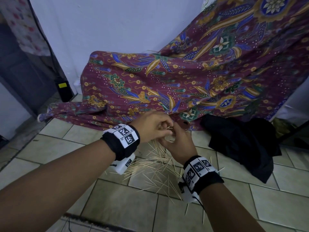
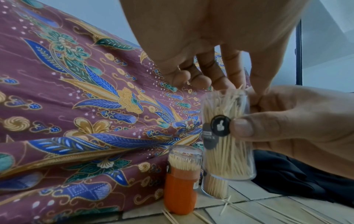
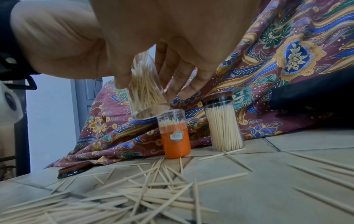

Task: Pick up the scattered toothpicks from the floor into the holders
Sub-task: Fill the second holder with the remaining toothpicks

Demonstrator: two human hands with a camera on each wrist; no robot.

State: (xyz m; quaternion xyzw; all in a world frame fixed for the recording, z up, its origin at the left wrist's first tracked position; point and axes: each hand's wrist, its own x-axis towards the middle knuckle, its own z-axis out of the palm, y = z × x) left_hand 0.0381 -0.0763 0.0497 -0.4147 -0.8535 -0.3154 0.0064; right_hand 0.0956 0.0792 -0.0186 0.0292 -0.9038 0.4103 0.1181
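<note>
My right hand [image 1: 178, 144] grips a clear toothpick holder [image 2: 228, 136], nearly full, a little above the floor; its thumb presses the black sticker. My left hand [image 1: 156, 126] sits on the holder's open top, its fingers [image 2: 201, 78] bunched there around a few toothpicks [image 1: 168, 128]. In the right wrist view the held holder [image 3: 146, 89] tilts under my palm [image 3: 153, 37]. An orange holder [image 3: 175, 136] and a lidded clear holder [image 3: 224, 122] stand on the tiles by the cloth. Scattered toothpicks [image 1: 155, 166] lie in a heap below my wrists [image 3: 153, 189].
A patterned maroon cloth [image 1: 167, 81] drapes over something behind the holders. A black garment [image 1: 242, 144] lies on the floor to the right. A brown lid [image 3: 72, 171] rests on the tiles at the left. A black box with a yellow label [image 1: 64, 89] stands against the wall.
</note>
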